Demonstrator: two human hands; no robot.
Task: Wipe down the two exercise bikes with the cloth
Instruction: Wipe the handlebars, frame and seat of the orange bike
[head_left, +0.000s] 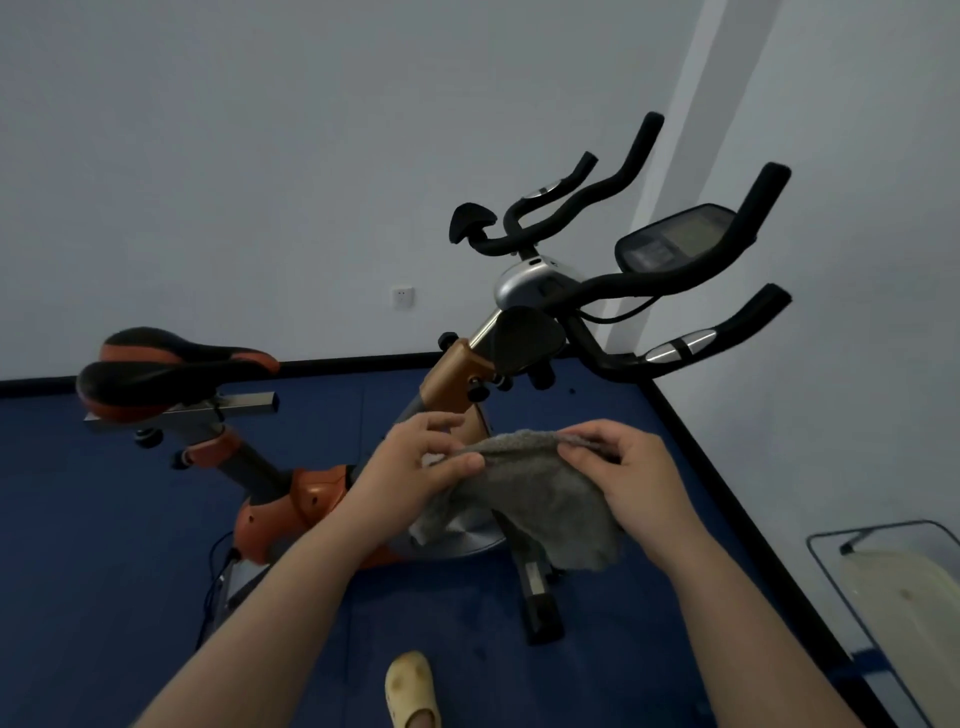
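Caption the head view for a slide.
Left hand and right hand hold a grey terry cloth before an orange-and-black exercise bike.

Both forearms are bare to the frame's lower edge, with no sleeves, watch or rings on either of the hands: left hand (415, 462) at about ten o'clock, right hand (631, 478) at two. One pale yellow perforated rubber clog (410, 688) sits at six o'clock.

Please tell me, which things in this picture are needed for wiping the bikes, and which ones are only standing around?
For the job:
- grey cloth, held by left hand and right hand
- orange exercise bike

Not part of it:
- wall socket
- glass-topped table, at right
- yellow slipper
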